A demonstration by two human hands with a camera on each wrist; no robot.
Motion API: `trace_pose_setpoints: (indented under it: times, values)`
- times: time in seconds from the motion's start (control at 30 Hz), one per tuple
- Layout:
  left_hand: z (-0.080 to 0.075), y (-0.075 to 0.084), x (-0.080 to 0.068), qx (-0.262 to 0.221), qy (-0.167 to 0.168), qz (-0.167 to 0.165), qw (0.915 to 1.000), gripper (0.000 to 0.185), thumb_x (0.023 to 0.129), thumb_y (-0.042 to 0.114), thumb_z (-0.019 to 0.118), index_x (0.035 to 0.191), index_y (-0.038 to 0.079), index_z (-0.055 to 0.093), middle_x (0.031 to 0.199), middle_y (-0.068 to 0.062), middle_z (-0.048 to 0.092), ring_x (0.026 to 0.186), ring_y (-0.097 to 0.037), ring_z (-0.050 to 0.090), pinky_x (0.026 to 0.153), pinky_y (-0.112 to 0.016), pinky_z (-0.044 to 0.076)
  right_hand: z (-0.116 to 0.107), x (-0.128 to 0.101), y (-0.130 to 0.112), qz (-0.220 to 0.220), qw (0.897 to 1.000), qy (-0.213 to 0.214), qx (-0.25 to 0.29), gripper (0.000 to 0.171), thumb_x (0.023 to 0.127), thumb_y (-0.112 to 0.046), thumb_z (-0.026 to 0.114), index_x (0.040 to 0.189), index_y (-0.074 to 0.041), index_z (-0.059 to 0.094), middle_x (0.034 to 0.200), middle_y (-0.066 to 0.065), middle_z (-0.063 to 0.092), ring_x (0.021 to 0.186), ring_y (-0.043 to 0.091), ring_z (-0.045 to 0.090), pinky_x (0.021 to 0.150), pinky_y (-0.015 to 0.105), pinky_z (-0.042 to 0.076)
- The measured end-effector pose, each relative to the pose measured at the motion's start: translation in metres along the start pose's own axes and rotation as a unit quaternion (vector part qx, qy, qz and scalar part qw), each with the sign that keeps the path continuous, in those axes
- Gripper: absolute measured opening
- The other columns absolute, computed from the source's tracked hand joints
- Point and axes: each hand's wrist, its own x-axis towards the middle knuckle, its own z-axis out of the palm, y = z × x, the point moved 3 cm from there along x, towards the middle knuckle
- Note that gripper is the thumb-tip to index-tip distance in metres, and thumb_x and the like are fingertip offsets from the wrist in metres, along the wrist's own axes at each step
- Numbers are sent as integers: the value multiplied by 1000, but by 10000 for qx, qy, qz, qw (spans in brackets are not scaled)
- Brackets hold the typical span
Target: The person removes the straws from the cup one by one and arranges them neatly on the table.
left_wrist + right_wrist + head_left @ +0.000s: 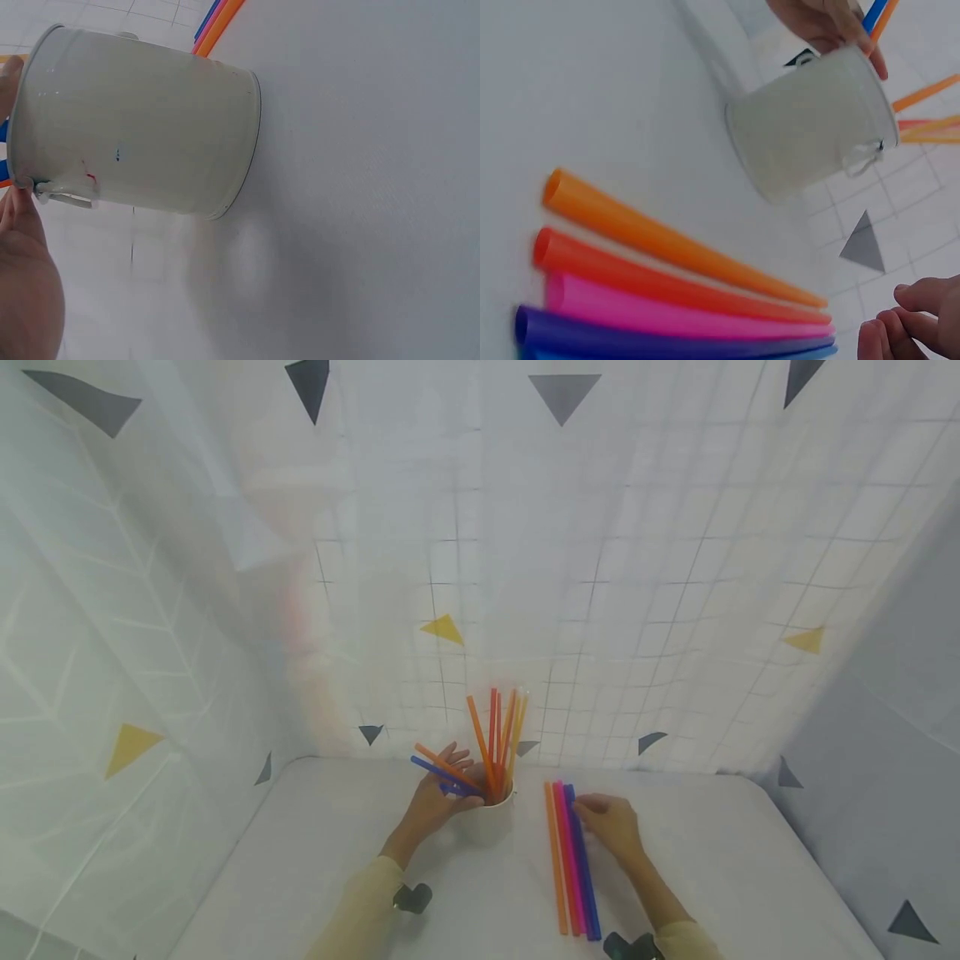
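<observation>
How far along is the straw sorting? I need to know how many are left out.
Several orange and red straws already stand in the white cup. The left hand holds the cup and two more straws. The right hand touches the row of straws lying on the table; about five remain.

A white table (315,852) lies beneath both hands. A white curtain (600,568) with grey and yellow triangles hangs beyond them and on both sides.

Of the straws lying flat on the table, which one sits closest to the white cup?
The light orange straw, outermost on the left of the row, lies nearest the white cup; red, pink and purple follow.
</observation>
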Motion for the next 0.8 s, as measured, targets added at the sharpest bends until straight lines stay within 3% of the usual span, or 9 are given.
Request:
trace_pose_setpoints:
  times: [0.1,0.3,0.43,0.57,0.8]
  values:
    - [0,0,1,-19,-5,-20,10000,97,77,33,83,154,27,23,145,4,49,130,-14,50,106,-50,39,3,0,-16,-106,9999,2,119,33,91,-25,70,117,-4,69,106,12,71,93,24,69,75,34,59]
    - [-1,-2,1,-101,-65,-45,9999,97,78,28,83,154,23,23,147,-8,48,131,-19,49,106,-54,38,13,-4,-53,-507,9986,130,47,28,89,-27,72,111,-10,73,102,6,72,95,22,68,80,37,58]
    - [-2,-1,1,-56,-64,-59,9999,97,78,27,83,154,21,23,147,-8,48,131,-20,49,106,-54,38,21,-9,-79,-811,9959,4,402,25,88,-22,73,109,-9,73,101,6,73,92,21,69,77,34,59]
    - [-4,-1,-1,-71,-50,-38,10000,98,78,26,83,154,21,23,146,-9,48,131,-20,49,107,-54,37,31,-14,-101,-1285,9886,-179,767,21,88,-17,74,107,-7,74,96,4,73,85,18,70,70,29,59]
    - [-8,-2,-3,-107,-30,-12,9999,98,78,24,84,154,23,22,146,-8,48,131,-18,49,106,-52,38,55,-22,-134,-1986,9749,-421,913,25,84,-9,76,108,-4,73,97,-1,73,90,15,69,76,27,58]
